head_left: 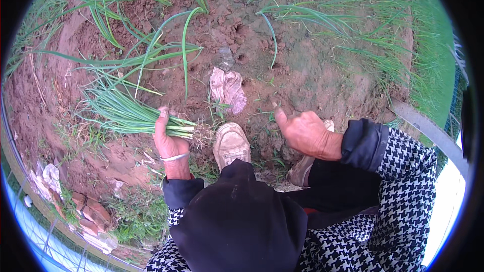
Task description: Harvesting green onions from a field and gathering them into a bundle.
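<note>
A bundle of green onions [132, 113] lies across my left hand [169, 138], which is closed around it near the roots. Its white ends and stringy roots point right, toward my shoe, while the leaves fan out to the left. A bracelet [174, 157] circles my left wrist. Over the soil right of my shoes, my right hand [306, 133] is curled, back upward, with one digit stretched out toward the upper left. Its other fingers are tucked under, so what they hold, if anything, is hidden. A crumpled pale plastic wrapper [227, 90] lies between the hands.
Brown soil with small holes [241, 59] spreads ahead of my shoes [232, 145]. Rooted green onions [199, 5] grow at the far side, with finer green shoots [428, 45] at right. Broken bricks [92, 211] and weeds [138, 216] lie at lower left. A curved strip [428, 128] edges the right.
</note>
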A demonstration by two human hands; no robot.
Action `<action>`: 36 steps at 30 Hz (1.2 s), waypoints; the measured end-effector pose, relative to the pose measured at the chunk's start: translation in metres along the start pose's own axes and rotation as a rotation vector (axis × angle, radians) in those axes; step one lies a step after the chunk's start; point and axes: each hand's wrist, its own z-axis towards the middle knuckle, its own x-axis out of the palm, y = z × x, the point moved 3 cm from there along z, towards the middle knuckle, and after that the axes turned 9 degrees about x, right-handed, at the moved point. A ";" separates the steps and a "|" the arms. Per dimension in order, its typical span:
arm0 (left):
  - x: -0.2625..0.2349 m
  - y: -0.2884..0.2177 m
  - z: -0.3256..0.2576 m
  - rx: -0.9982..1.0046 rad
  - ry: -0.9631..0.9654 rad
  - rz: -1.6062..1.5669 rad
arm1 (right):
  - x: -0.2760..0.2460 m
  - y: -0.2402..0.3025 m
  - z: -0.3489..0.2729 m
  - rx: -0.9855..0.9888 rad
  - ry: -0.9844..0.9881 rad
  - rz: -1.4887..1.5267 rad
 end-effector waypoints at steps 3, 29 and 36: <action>0.001 0.000 -0.001 -0.005 0.024 -0.002 | 0.003 -0.037 0.016 0.024 -0.060 0.116; 0.018 0.002 -0.023 -0.085 0.304 -0.166 | -0.050 0.066 0.100 -0.188 -0.124 0.784; 0.019 0.003 -0.022 -0.126 0.284 -0.298 | -0.050 0.067 0.091 -0.152 0.003 0.715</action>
